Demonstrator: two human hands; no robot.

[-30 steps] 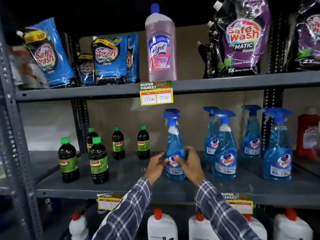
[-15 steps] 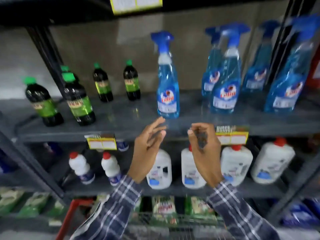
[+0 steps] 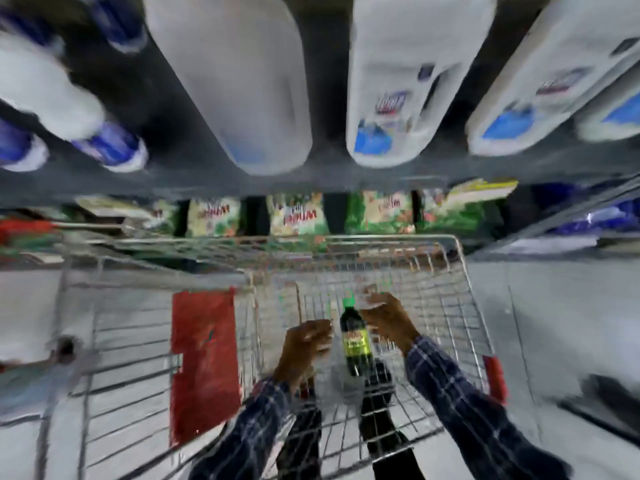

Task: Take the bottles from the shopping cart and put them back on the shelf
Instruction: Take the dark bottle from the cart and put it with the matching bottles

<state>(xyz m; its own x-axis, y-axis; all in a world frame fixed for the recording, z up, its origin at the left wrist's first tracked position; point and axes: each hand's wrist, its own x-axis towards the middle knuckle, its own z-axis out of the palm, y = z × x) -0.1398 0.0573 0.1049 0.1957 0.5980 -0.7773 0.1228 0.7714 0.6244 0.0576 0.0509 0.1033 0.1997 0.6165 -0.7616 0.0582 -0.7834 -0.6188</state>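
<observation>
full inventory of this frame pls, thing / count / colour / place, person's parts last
bottle: 1, dark with green cap and green label, in the cart between the hands
shopping cart: 1, silver wire, directly below the camera
red flap: 1, red, left part of the cart
white jugs: at least 3, white with blue labels, shelf above the cart
smaller bottles: several, white with blue bases, same shelf, left; blurred
green packets: about 5, green and white, lowest shelf behind the cart
left hand: 1, open, left of the bottle
right hand: 1, open, right of the bottle
sleeves: 2, dark blue plaid
</observation>
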